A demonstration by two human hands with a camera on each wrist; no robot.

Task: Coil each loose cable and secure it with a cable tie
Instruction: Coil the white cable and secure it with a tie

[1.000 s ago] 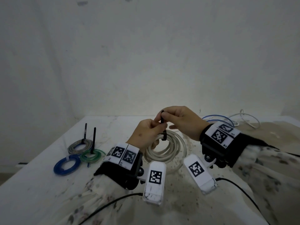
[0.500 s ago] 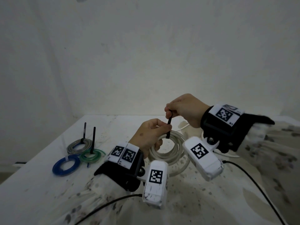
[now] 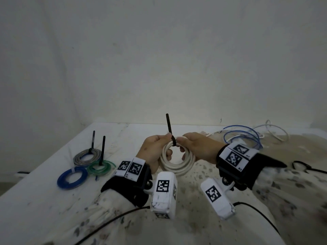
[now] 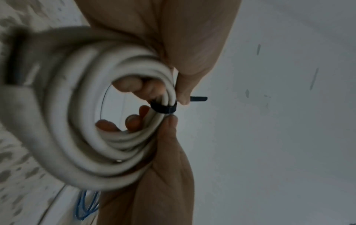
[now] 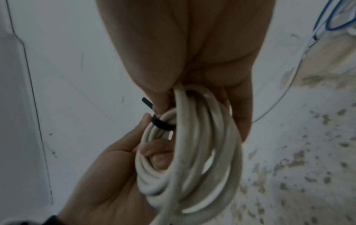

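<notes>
A coiled white cable (image 3: pixel 178 165) is held upright above the table between both hands. A black cable tie (image 3: pixel 174 141) is cinched round its top, and the tail stands straight up, free. My left hand (image 3: pixel 159 145) grips the coil just left of the tie, thumb against the tie's base, fingers through the ring. My right hand (image 3: pixel 188 141) grips the coil just right of the tie. In the left wrist view the tie (image 4: pixel 163 108) circles the strands of the coil (image 4: pixel 77 137). The right wrist view shows the same band (image 5: pixel 162 124) on the coil (image 5: pixel 192 167).
Three tied coils lie at the left: grey (image 3: pixel 87 156), green (image 3: pixel 100 167), blue (image 3: pixel 72 177). A loose blue cable (image 3: pixel 242 137) and a loose white cable (image 3: pixel 273 129) sprawl at the back right. A black tie (image 3: pixel 300 166) lies at the right. The wall stands close behind.
My right hand pulled the tie's tail up and rightward, then let it go and came down onto the coil. The loop is now tight and the tail stands free.
</notes>
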